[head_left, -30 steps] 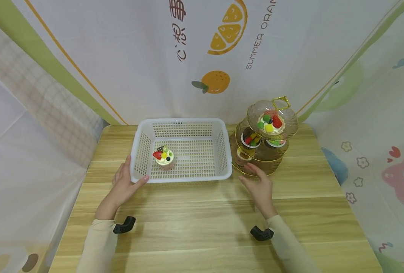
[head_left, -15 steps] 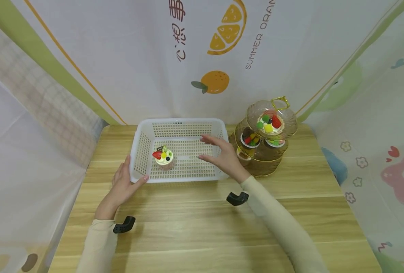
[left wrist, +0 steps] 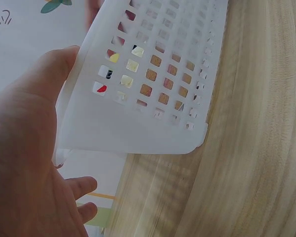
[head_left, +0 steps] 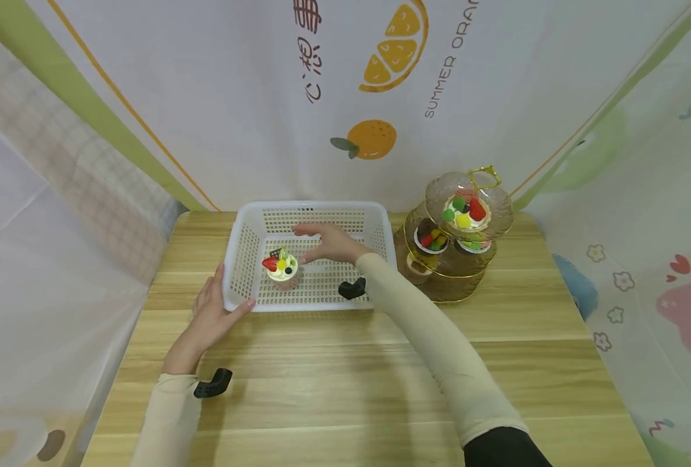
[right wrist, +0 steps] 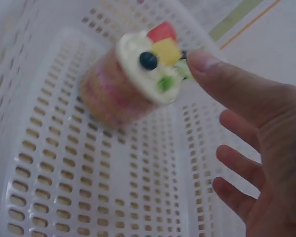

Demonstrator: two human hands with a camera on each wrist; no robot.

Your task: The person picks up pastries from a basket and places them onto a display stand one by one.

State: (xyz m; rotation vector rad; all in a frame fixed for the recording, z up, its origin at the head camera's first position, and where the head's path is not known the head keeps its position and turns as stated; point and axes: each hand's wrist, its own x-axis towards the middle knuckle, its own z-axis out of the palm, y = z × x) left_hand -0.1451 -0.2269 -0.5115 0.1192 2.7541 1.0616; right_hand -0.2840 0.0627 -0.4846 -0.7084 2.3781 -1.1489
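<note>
A white plastic basket (head_left: 310, 307) with slotted walls stands on the wooden table. My left hand (head_left: 207, 319) holds its near left corner, thumb on the front rim and fingers along the left side. Inside the basket, towards the left, sits a toy cupcake (head_left: 283, 272) topped with cream, strawberry and fruit pieces. Over the basket, just right of the cupcake, my right hand (head_left: 335, 245) has its thumb and fingers spread. In the right wrist view the thumb (right wrist: 204, 64) is near the cupcake's topping, and nothing is in its grasp.
Right of the basket stands a tiered cake stand (head_left: 459, 280) with a gold handle. A fruit tart (head_left: 464, 217) lies on its top tier, and more toy desserts, including a dark-topped cup (head_left: 431, 237), sit lower. A printed curtain (head_left: 252, 130) hangs behind the table.
My right hand has moved left from the cake stand, across the basket's right part, to beside the cupcake. My left hand stays at the basket's corner.
</note>
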